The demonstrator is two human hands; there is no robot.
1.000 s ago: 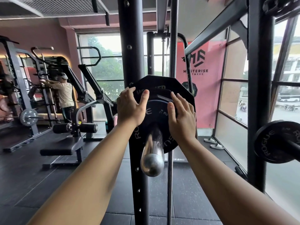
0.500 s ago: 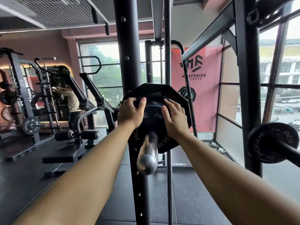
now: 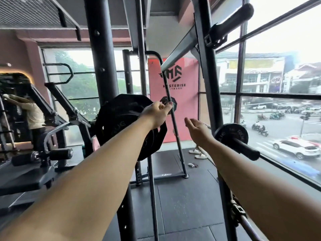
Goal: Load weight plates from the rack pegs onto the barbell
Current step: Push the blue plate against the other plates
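Observation:
Two stacked black plates [image 3: 121, 122], a wide many-sided one behind a smaller round one, hang in front of the black rack upright [image 3: 102, 66]. My left forearm hides the barbell sleeve that carries them. My left hand [image 3: 156, 115] lies over the plates' upper right rim with fingers drawn together; whether it grips the rim is unclear. My right hand [image 3: 196, 129] hovers open in the air to the right, touching nothing. A small black ROGUE plate [image 3: 231, 134] sits on a rack peg [image 3: 246, 151] just right of that hand.
A second rack upright [image 3: 206, 75] stands between my right hand and the window, with a bare padded peg [image 3: 229, 26] high up. A bench [image 3: 31, 178] and a person at a machine [image 3: 34, 115] are at left. Slippers [image 3: 198, 153] lie on the floor.
My view has swung right. My right hand has come off the plates and now hangs open beside them. My left hand slid from the plates' left face to their upper right rim.

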